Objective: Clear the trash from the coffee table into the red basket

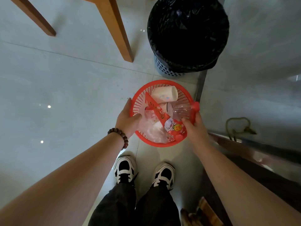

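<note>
I hold the round red basket (162, 84) in front of me above the floor. My left hand (126, 119) grips its left rim and my right hand (196, 128) grips its right rim. Inside lie a white paper cup (164, 93), a red snack wrapper (160, 115) with a cartoon print, a clear plastic bottle with a red cap (182, 110) that sticks out over the right rim, and crumpled clear plastic (152, 129).
A blue mesh bin lined with a black bag (187, 33) stands just beyond the basket. Two wooden legs (117, 28) rise at the upper left. A dark table edge (260, 150) runs along the right. My shoes (125, 168) are below.
</note>
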`<action>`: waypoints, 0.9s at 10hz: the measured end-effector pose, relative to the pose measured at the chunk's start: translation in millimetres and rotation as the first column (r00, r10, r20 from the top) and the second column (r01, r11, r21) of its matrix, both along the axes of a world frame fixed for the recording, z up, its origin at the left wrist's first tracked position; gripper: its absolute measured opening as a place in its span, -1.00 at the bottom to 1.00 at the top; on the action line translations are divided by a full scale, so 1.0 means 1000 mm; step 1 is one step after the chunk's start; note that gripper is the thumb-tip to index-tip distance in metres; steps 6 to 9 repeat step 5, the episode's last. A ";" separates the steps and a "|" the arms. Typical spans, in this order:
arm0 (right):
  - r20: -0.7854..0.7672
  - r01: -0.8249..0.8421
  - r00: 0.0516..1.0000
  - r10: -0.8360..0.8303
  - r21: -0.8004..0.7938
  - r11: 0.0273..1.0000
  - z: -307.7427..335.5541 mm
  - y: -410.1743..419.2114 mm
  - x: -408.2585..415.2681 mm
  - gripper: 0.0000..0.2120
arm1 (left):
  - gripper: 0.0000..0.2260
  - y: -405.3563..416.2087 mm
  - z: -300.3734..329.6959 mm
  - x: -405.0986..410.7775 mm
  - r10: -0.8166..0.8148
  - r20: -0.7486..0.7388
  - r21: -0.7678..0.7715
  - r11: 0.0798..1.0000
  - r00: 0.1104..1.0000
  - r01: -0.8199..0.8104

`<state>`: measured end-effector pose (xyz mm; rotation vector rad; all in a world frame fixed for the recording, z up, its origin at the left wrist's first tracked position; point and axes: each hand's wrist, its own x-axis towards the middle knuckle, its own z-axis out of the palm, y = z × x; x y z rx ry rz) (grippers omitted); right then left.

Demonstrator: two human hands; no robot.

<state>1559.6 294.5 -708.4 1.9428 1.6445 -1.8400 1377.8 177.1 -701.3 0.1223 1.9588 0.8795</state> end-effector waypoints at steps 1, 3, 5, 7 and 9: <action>0.004 -0.046 0.999 0.046 -0.070 0.996 -0.015 0.000 0.003 -0.43 | -0.26 0.000 -0.016 -0.002 -0.064 0.046 -0.024 0.998 0.997 0.065; 0.025 -0.152 0.988 0.155 -0.075 0.985 -0.012 -0.001 0.008 -0.43 | -0.24 -0.008 -0.012 -0.012 -0.276 0.009 -0.075 0.958 0.961 0.276; 0.157 -0.271 0.952 0.263 0.031 0.962 0.043 -0.005 0.017 -0.51 | -0.42 -0.016 0.049 -0.009 -0.477 -0.247 -0.173 0.878 0.844 0.446; 0.157 -0.271 0.952 0.263 0.031 0.962 0.043 -0.005 0.017 -0.51 | -0.42 -0.016 0.049 -0.009 -0.477 -0.247 -0.173 0.878 0.844 0.446; 0.157 -0.271 0.952 0.263 0.031 0.962 0.043 -0.005 0.017 -0.51 | -0.42 -0.016 0.049 -0.009 -0.477 -0.247 -0.173 0.878 0.844 0.446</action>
